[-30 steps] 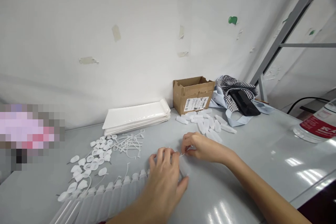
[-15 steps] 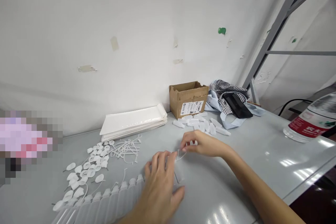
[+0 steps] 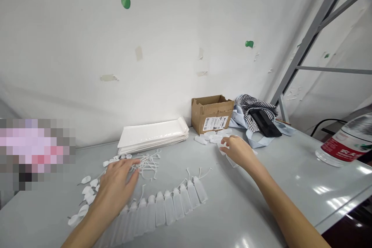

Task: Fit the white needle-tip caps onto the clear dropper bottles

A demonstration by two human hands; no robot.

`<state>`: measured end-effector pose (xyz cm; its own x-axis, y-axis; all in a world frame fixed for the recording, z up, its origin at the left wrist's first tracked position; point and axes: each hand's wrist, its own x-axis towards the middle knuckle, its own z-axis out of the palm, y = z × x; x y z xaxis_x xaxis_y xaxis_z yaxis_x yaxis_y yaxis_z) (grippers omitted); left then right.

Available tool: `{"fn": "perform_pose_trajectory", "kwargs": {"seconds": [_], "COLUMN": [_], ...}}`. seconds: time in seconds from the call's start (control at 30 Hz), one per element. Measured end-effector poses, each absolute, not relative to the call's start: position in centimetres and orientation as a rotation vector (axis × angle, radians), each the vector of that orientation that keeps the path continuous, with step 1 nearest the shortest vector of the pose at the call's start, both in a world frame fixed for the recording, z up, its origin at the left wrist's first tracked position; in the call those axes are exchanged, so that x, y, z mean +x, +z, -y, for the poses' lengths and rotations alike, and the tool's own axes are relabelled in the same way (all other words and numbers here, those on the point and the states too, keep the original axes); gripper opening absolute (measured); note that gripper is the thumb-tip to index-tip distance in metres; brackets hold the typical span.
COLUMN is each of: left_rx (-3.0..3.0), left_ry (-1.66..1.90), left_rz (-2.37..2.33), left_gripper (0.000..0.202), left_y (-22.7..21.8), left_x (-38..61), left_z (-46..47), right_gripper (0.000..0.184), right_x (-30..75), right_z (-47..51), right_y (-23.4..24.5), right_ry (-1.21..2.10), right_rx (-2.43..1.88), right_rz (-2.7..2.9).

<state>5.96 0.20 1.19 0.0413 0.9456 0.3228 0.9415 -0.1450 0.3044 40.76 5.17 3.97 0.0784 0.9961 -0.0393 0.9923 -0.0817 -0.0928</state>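
Note:
My left hand (image 3: 117, 182) hovers over the pile of small white caps (image 3: 87, 190), fingers outstretched and partly hiding the pile. Its fingertips reach the edge of a heap of thin white looped straps (image 3: 148, 164). My right hand (image 3: 241, 153) is at the pile of translucent plastic bottles (image 3: 201, 139), fingers curled round one small bottle (image 3: 231, 162) whose end sticks out below them. A slanting row of similar capped bottles (image 3: 168, 207) lies on the table, some with thin straps rising from their tops. My left forearm covers part of the row.
A stack of white padded envelopes (image 3: 154, 135) lies against the wall. Beside it stand an open cardboard box (image 3: 212, 114), striped cloth (image 3: 251, 104) and a black phone (image 3: 265, 123). A large water bottle (image 3: 344, 143) is at the right, near the table edge.
My left hand has moved left from the end of the bottle row to the caps. My right hand has moved right and back to the loose bottles, taking hold of one. The view has shifted slightly.

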Motion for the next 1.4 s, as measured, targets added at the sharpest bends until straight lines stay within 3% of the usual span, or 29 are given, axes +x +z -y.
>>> {"fn": "perform_pose_trajectory", "kwargs": {"seconds": [0.4, 0.8, 1.27, 1.4], "left_rx": [2.488, 2.442, 2.142, 2.082], "left_ry": [0.717, 0.708, 1.027, 1.157], "left_rz": [-1.789, -1.796, -1.965, -1.963], "left_gripper": [0.035, 0.021, 0.024, 0.024], "left_y": [0.3, 0.2, 1.9, 2.5], "left_x": [4.4, 4.6, 4.5, 5.1], "left_z": [-0.7, -0.8, -0.4, 0.0], "right_gripper": [0.012, 0.039, 0.052, 0.048], "right_x": [39.6, 40.1, 41.0, 40.9], "right_z": [-5.6, -6.5, -6.5, -6.5], "right_y": [1.8, 0.5, 1.7, 1.4], "right_ry": [0.190, 0.172, 0.197, 0.222], "right_rx": [-2.028, -1.707, -1.612, -1.618], "right_rz": [2.108, 2.149, 2.202, 2.257]}}
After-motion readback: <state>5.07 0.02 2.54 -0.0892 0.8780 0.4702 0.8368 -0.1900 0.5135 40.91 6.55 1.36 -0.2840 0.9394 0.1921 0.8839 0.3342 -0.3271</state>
